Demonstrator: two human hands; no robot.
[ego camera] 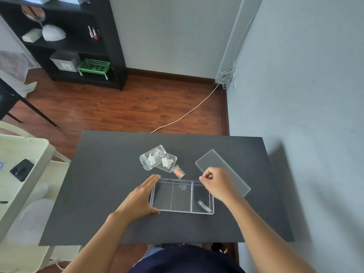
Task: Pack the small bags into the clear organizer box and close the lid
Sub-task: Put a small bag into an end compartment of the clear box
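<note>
Open clear box [182, 196], bags [158, 160] behind

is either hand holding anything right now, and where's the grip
The left hand braces the box flat against its left end wall. The right hand is curled over the box's far right corner; whether it pinches anything cannot be told.

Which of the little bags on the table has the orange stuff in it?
The smallest bag, lying nearest the organizer box, just beyond its far edge. Its contents are orange; the two larger bags behind it hold white pieces.
</note>
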